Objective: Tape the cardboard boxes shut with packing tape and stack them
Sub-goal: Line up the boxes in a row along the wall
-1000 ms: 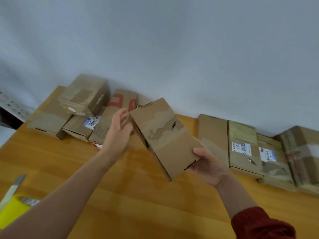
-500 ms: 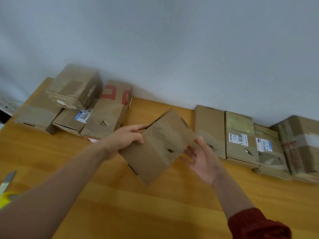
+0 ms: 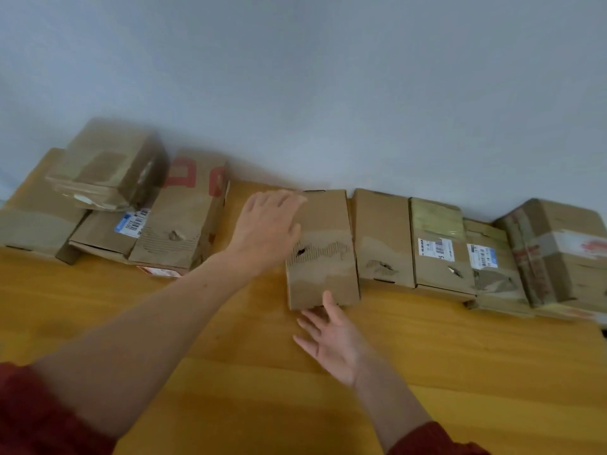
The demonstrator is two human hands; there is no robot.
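1. The left hand (image 3: pixel 267 229) is stretched out flat with its fingers straight and close together. It lies over the far left corner of a torn box (image 3: pixel 323 257). Blur hides whether the fingertips actually press on the box.
2. The right hand (image 3: pixel 331 339) is spread wide with the palm turned up, just in front of the same box. Its thumb tip touches the box's near edge, and the other fingers are off the box and hold nothing.
3. The torn box lies flat on the desk (image 3: pixel 230 389), beyond the right hand and under the left fingertips. Its top face shows a small hole and stripped paper.
4. To the right of both hands, a row of boxes (image 3: pixel 437 251) runs along the wall (image 3: pixel 328 93). The nearest of them is just beside the torn box.
5. To the left of the left hand sits a pile of boxes (image 3: pixel 177 224), with one box tilted on top.
6. A red sleeve (image 3: pixel 39 418) covers the left arm near the elbow.
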